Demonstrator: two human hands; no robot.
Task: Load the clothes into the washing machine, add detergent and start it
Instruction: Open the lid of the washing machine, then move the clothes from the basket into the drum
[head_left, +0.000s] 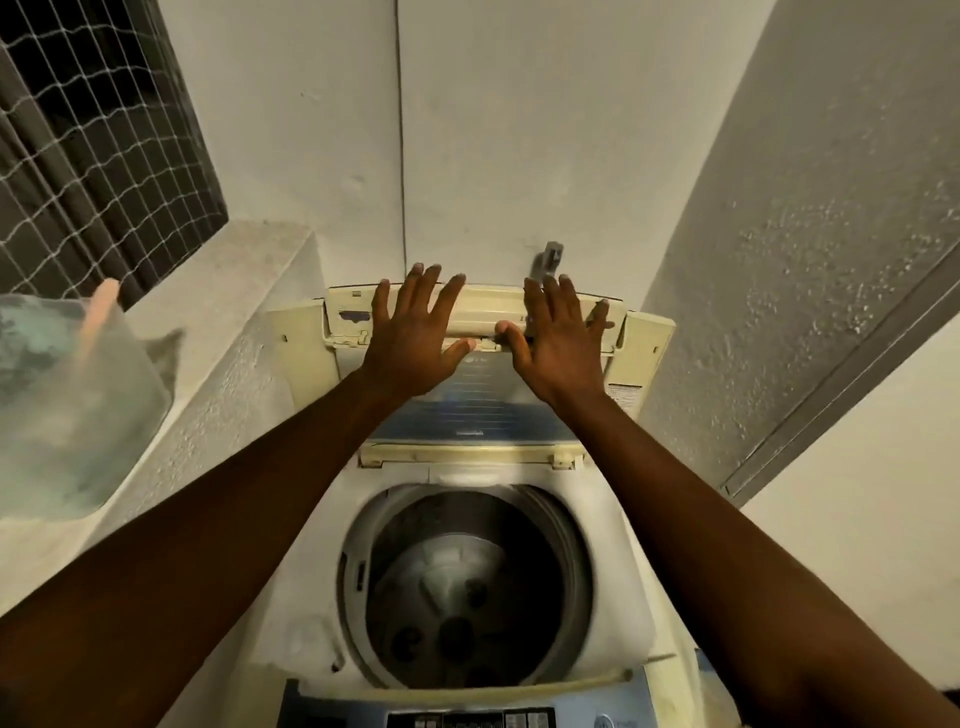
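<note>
A cream top-loading washing machine (631, 603) stands below me with its folding lid (467, 405) raised against the back wall. The round drum (462, 587) is open and I see no clothes in it. My left hand (413, 332) and my right hand (558, 343) are both stretched out, fingers spread, palms flat against the upper part of the lid. Neither hand holds anything. The control panel (467, 717) shows at the bottom edge of the view.
A translucent plastic container (67, 410) with bluish-white contents and a pink stick sits on the concrete ledge (228, 332) to the left. A netted window (88, 140) is above it. A grey tap (548, 260) sticks out of the wall behind the lid. A textured wall (805, 260) closes the right side.
</note>
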